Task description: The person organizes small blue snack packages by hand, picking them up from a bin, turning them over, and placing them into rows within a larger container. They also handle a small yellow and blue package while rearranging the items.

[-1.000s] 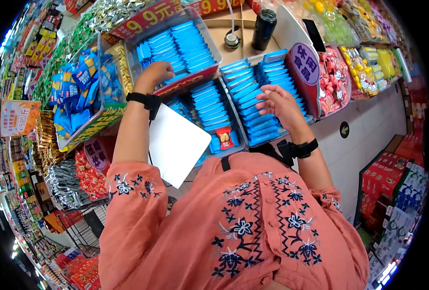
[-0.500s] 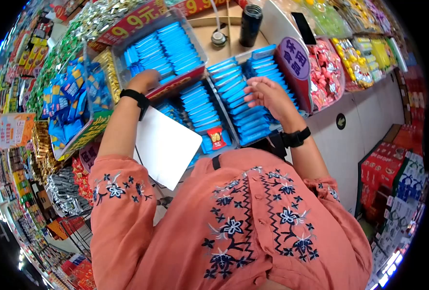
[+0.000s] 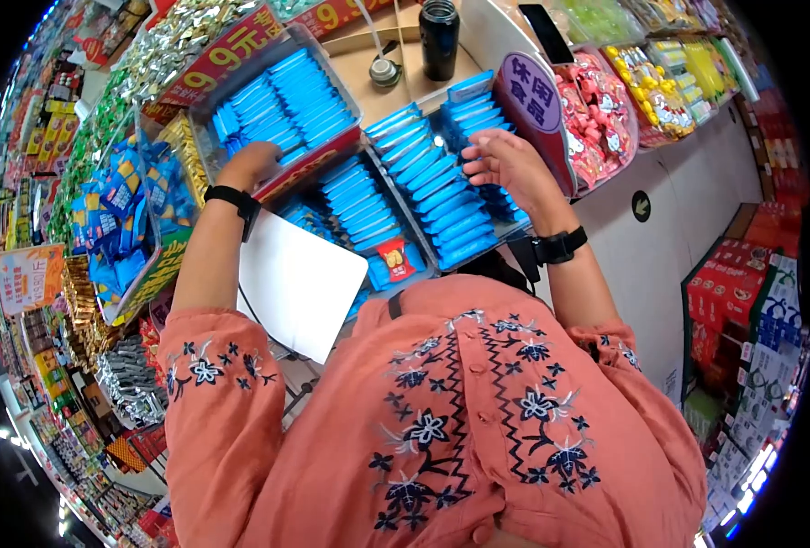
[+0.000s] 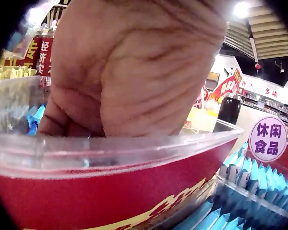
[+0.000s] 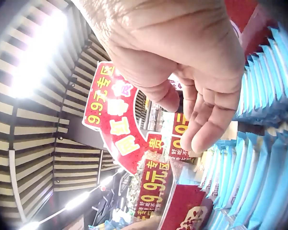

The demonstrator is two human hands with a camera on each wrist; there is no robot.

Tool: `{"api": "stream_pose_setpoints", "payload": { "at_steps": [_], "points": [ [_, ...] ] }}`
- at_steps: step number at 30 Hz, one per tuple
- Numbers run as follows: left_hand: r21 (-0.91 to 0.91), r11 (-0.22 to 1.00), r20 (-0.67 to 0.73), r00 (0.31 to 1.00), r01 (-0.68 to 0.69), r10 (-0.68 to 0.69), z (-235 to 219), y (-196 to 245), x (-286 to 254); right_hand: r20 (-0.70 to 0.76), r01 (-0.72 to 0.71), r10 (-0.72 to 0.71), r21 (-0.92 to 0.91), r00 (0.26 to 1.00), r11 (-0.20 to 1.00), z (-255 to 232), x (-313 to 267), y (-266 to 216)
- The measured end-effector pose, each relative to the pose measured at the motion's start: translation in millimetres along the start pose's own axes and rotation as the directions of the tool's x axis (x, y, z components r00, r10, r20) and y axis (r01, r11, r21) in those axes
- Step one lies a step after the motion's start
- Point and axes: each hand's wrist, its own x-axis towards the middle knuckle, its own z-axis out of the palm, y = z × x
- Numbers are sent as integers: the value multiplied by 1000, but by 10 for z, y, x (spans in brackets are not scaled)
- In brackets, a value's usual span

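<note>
My left hand reaches over the front rim of the upper-left clear bin, which holds rows of blue packets. In the left wrist view, the palm is above the rim and the fingertips are hidden behind it; whether they hold a packet cannot be seen. My right hand hovers over the lower-right bin of blue packets, its fingers loosely bent and holding nothing. The right wrist view shows those bent fingers apart from the packets. One red packet lies on the lower-middle bin's blue ones.
A white board lies below my left wrist. Behind the bins stand a black bottle and a phone. Pink-packet bin is at right, a bin of loose blue packets at left, red cartons on the lower right.
The bins have shifted left and slightly up in the head view. My left hand has sunk lower behind the bin's front rim. My right hand has moved slightly right relative to the bins.
</note>
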Motion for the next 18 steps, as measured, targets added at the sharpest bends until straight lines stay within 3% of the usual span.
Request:
{"api": "stream_pose_setpoints", "payload": {
  "at_steps": [4, 8, 10, 12, 16, 17, 18],
  "points": [
    [-95, 995, -74, 997, -23, 16, -147, -66, -139, 13, 2, -2, -12, 1000, 1000, 35, -34, -10],
    [-360, 929, -239, 954, 88, -183, -352, -76, -500, 33, 3, -2, -26, 999, 1000, 102, -54, -40],
    [-615, 788, -228, 949, 32, -217, -449, -56, -755, 60, 5, -3, -28, 998, 1000, 189, -76, -85],
    [-819, 570, -250, 937, -70, -244, -508, 132, -1057, 116, 24, -15, -74, 993, 997, 330, -74, -134],
    [-933, 257, -299, 940, -252, -162, -423, 739, -1358, 251, 72, -39, -124, 967, 990, 743, -109, -274],
    [-957, 219, -227, 963, -192, -144, -439, 897, -1418, 273, 89, -48, -140, 961, 986, 864, -137, -323],
    [-951, 229, -240, 962, -206, -132, -372, 994, -1402, 285, 93, -56, -121, 957, 988, 943, -147, -332]
  ]
}}
